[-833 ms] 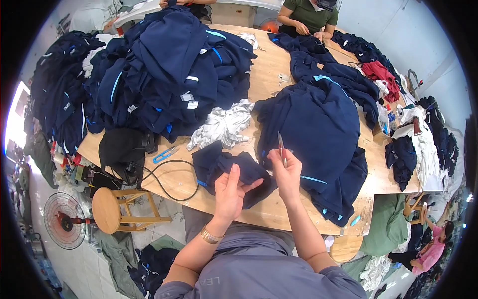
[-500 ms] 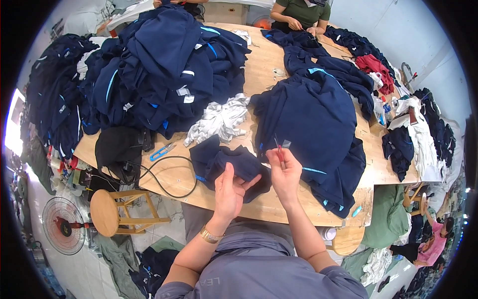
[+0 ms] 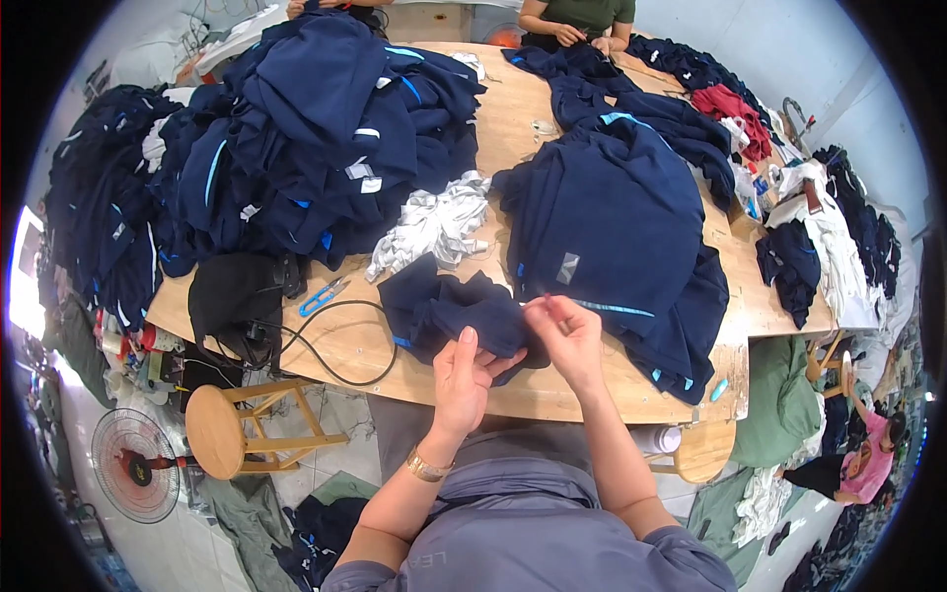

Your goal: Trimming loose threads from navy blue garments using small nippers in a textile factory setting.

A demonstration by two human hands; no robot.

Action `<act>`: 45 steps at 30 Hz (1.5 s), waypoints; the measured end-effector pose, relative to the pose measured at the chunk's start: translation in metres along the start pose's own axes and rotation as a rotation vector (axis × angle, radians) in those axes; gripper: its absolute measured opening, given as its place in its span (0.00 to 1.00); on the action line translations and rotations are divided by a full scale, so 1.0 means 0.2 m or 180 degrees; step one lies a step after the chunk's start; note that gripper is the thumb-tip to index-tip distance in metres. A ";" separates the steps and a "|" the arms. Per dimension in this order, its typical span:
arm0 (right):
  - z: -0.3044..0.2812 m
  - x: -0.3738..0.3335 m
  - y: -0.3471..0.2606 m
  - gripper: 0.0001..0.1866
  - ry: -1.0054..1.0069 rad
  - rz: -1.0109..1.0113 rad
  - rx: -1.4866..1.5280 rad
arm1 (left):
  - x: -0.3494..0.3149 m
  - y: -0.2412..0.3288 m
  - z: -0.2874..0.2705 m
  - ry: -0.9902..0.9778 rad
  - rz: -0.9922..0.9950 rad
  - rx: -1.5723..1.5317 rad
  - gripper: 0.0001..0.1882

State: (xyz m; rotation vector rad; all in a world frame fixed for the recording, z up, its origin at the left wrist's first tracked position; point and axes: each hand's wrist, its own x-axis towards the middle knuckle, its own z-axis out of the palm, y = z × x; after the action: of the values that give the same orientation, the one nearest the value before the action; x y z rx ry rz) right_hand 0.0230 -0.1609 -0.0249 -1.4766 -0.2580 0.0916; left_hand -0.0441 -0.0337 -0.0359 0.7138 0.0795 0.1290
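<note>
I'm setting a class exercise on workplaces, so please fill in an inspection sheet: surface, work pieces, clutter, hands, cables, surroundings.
Surface: pale wooden table, much of it covered.
Work pieces: small navy cloth at the front; large navy pile left, navy heap right.
Clutter: white scraps, blue snips.
Hands: left hand touches the small navy cloth; right hand pinches a blurred reddish item.
Cables: black cable looped near the front edge.
Surroundings: wooden stool, fan, co-worker in green.

Bare tabletop (image 3: 503,118) lane runs between left pile (image 3: 316,109) and right pile (image 3: 612,187); white scraps (image 3: 434,227) nearly plug near end. Near edge: bare wood between left hand (image 3: 464,380) and right hand (image 3: 569,340). Left: cable (image 3: 365,383), snips (image 3: 319,299) obstruct.
</note>
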 end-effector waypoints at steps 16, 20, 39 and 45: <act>0.08 -0.16 -0.06 0.04 0.0088 0.0315 0.0070 | -0.01 -0.08 -0.03 0.0282 0.0305 0.0472 0.08; 0.06 -0.16 -0.05 0.05 0.0041 0.0361 -0.0470 | 0.00 -0.09 -0.01 0.0311 0.0649 0.0988 0.10; -0.10 -0.13 -0.04 0.18 -0.0042 -0.1705 -0.3006 | 0.01 0.00 -0.01 0.0230 0.0250 0.0673 0.07; -0.12 -0.12 -0.07 0.18 -0.0066 -0.1800 -0.3151 | 0.02 -0.01 -0.03 0.0208 0.0341 0.1205 0.09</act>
State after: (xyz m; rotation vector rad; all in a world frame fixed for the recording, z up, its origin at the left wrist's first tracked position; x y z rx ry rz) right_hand 0.0043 -0.1906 -0.0163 -2.3113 -0.8051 -0.5517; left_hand -0.0418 -0.0301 -0.0419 1.0923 0.1302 0.2438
